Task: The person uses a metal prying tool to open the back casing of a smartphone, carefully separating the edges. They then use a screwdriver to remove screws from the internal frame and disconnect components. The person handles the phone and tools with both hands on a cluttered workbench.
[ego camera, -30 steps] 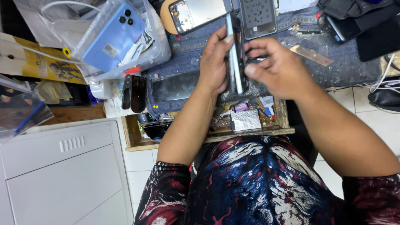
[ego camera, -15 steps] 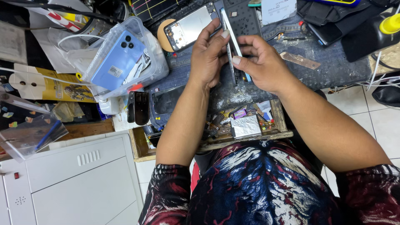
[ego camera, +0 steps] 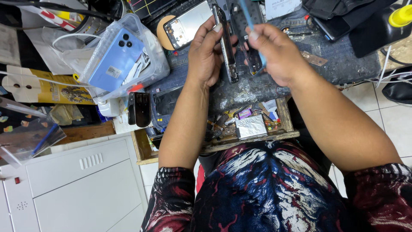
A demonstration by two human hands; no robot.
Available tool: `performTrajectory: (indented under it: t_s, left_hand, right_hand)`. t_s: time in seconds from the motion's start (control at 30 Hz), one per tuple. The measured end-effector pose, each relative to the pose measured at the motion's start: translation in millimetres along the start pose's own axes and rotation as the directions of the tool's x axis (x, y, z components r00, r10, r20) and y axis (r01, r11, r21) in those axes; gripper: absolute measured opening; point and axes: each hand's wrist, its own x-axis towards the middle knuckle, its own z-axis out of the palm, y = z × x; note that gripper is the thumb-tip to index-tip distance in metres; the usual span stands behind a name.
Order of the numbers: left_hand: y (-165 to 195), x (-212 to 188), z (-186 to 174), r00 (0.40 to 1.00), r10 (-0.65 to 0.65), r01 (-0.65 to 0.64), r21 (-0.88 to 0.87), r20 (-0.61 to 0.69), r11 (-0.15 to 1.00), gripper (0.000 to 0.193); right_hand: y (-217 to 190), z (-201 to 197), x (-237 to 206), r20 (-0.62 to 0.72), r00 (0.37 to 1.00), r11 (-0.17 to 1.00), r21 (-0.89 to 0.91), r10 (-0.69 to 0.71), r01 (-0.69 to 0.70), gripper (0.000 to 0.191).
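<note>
My left hand (ego camera: 208, 53) grips a slim phone frame (ego camera: 228, 49) on edge, held upright above a dark worn work mat (ego camera: 343, 60). My right hand (ego camera: 274, 51) holds a thin blue pry tool (ego camera: 249, 17) together with a dark phone body (ego camera: 251, 47), right beside the frame. Both hands are close together at the top centre of the view. Another opened phone (ego camera: 186, 23) with a shiny back lies on the mat just left of my left hand.
A clear plastic tub (ego camera: 148, 64) with a blue phone (ego camera: 113, 60) stands at left. An open wooden drawer (ego camera: 139, 148) below the mat holds small parts and a foil pouch (ego camera: 251, 126). A white cabinet (ego camera: 81, 189) is lower left; a yellow-capped bottle (ego camera: 401, 15) is top right.
The two parts in my hands have come apart a little and the blue tool now stands up between them. The view has shifted slightly.
</note>
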Motion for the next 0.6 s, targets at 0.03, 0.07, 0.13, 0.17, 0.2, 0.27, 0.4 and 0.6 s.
performTrajectory:
  t_s: [0.03,0.07,0.13,0.17,0.2,0.27,0.4,0.6]
  left_hand:
    - [1,0,-1,1.0,0.005,-0.005,-0.007,-0.002,1.0,0.052]
    - [1,-1,-2,1.0,0.01,-0.01,-0.014,-0.001,1.0,0.051]
    - [3,-2,-4,1.0,0.012,-0.012,-0.027,-0.002,1.0,0.05]
    - [4,-3,-5,1.0,0.012,-0.012,-0.034,-0.006,0.999,0.05]
    - [4,-4,-5,1.0,0.012,-0.013,-0.041,-0.011,0.999,0.05]
    - [6,-6,-6,1.0,0.008,-0.008,-0.046,-0.011,0.999,0.051]
    - [8,-11,-7,1.0,0.009,-0.011,-0.082,-0.029,0.997,0.052]
    - [11,-20,-9,0.998,0.023,-0.029,-0.122,-0.055,0.992,0.052]
  right_hand:
    - [-4,-3,0,-0.014,0.995,0.991,0.085,0.102,-0.101,0.041]
    - [-9,-5,-1,-0.022,0.979,0.966,0.169,0.203,-0.196,0.042]
    - [-16,-7,-1,-0.013,0.953,0.916,0.283,0.302,-0.286,0.045]
    - [-18,-7,-2,-0.002,0.953,0.906,0.312,0.302,-0.287,0.047]
    - [-20,-7,-1,0.009,0.953,0.895,0.34,0.303,-0.288,0.049]
    - [-23,-7,-2,0.045,0.956,0.888,0.362,0.288,-0.285,0.051]
    - [-25,-9,0,0.107,0.945,0.855,0.405,0.307,-0.324,0.047]
    - [-47,-5,5,0.026,0.954,0.925,0.237,0.299,-0.297,0.037]
